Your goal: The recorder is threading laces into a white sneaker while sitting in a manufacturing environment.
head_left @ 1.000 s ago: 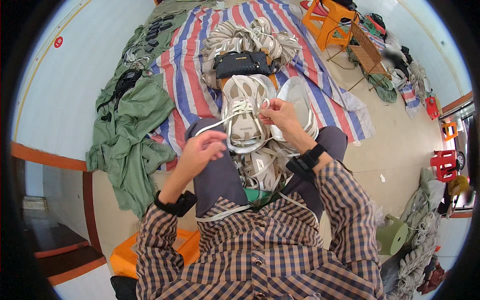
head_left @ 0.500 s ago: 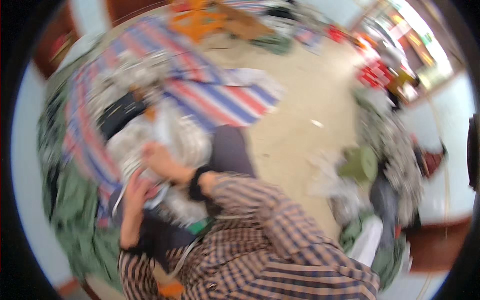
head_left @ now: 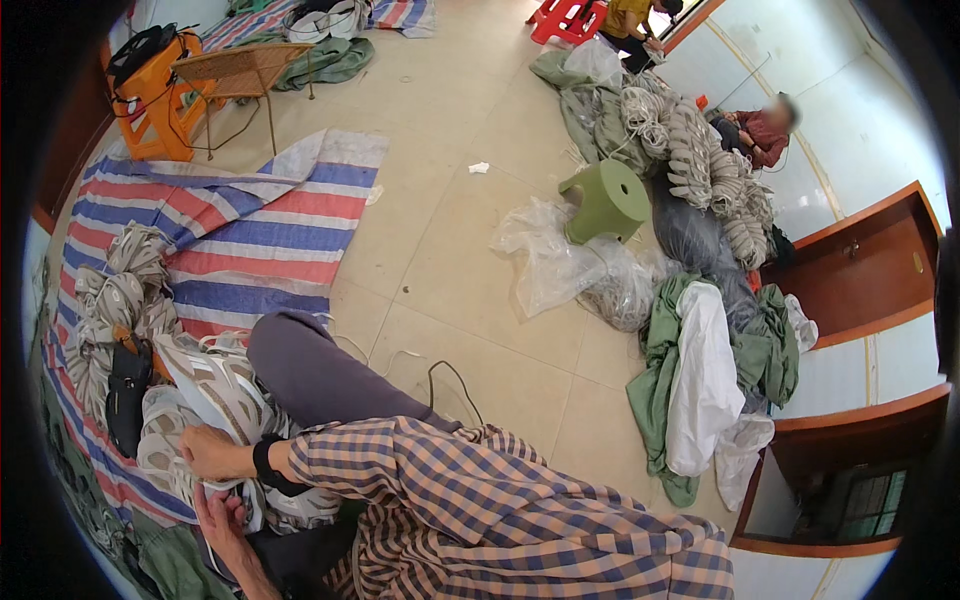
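My right hand, a black band at its wrist, reaches over my lap with its fingers bent together at the beige and white shoe uppers. What they pinch is too small to make out. Just below it, my left hand has its fingers curled beside a white edge of the work; whatever it grips is hidden. A thin white cord runs close to that hand. Touching the bundled uppers lies a black pouch. More bundles of uppers are heaped behind it on a striped sheet.
A green stool stands among clear plastic bags to the right. Along the right wall lie more bundles and green and white sacks. Two people sit farther back. An orange stool and a woven chair stand far left.
The view has swung to the right and steadied, so the work now sits lower left. My right hand has closed in above the left; both stay at the shoe uppers.
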Available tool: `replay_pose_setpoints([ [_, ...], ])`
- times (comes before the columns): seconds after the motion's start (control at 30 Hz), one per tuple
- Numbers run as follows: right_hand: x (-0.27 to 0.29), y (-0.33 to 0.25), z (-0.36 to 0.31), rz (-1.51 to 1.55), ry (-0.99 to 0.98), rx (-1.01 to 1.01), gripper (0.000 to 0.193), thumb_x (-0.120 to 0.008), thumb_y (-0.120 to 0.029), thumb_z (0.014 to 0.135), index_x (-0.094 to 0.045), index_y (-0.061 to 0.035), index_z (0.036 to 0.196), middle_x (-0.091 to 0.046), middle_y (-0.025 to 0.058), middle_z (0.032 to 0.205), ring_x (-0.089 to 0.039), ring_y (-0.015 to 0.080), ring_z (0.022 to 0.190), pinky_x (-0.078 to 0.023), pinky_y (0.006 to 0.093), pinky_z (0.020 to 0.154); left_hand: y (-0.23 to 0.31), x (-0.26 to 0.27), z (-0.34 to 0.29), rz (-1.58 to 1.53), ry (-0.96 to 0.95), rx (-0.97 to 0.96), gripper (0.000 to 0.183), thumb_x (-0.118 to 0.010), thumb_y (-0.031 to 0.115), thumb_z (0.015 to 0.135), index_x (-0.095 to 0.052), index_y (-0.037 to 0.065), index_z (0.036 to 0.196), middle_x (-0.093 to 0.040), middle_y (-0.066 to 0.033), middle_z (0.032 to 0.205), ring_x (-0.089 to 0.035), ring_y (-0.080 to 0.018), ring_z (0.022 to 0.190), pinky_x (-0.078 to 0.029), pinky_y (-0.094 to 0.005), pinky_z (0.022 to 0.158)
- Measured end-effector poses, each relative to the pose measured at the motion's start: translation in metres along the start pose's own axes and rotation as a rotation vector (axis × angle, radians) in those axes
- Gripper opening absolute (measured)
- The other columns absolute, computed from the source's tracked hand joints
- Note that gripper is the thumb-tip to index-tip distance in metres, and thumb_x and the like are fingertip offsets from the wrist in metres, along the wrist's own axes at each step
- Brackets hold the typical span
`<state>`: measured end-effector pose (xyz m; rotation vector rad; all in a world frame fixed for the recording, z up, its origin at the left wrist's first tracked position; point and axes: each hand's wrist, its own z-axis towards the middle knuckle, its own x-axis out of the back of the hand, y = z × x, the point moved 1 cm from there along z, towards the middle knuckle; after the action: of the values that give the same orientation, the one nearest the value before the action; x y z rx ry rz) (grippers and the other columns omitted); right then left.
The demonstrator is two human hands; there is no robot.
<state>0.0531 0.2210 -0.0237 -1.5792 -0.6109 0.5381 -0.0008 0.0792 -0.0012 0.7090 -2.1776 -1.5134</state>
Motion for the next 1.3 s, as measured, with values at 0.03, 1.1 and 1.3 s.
replay_pose_setpoints([
  [0.03,0.000,0.008,0.001,-0.044,0.035,0.025,0.005,-0.061,0.000,0.064,-0.056,-0.0011,0.065,-0.060,0.0205,0.068,-0.062,0.0381,0.069,-0.046,0.0431,0.058,-0.004,-0.001,0.003,-0.020,-0.032,-0.005,0.059,-0.058,0.020,0.092,-0.029,0.003,0.140,-0.058,-0.0047,0.096,-0.058,-0.0094,0.076,-0.047,-0.0183,0.061],
  [1.1,-0.017,0.013,-0.017,-0.507,-0.029,0.370,0.022,-0.059,-0.009,0.070,-0.055,0.0026,0.088,-0.051,0.0216,0.098,-0.051,0.0371,0.093,-0.045,0.0414,0.073,0.024,-0.026,-0.019,0.091,-0.066,-0.100,0.064,-0.055,0.039,0.092,-0.035,-0.001,0.138,-0.048,-0.0183,0.130,-0.054,-0.0280,0.109,-0.047,-0.0354,0.086],
  [1.3,-0.011,0.004,-0.027,-0.868,-0.117,0.497,0.039,-0.067,-0.011,0.061,-0.057,0.0032,0.096,-0.051,0.0164,0.104,-0.048,0.0316,0.102,-0.047,0.0358,0.078,-0.043,0.006,0.036,-0.098,-0.013,-0.166,0.062,-0.064,0.025,0.088,-0.034,0.005,0.138,-0.060,-0.0052,0.104,-0.061,-0.0114,0.083,-0.047,-0.0203,0.061],
])
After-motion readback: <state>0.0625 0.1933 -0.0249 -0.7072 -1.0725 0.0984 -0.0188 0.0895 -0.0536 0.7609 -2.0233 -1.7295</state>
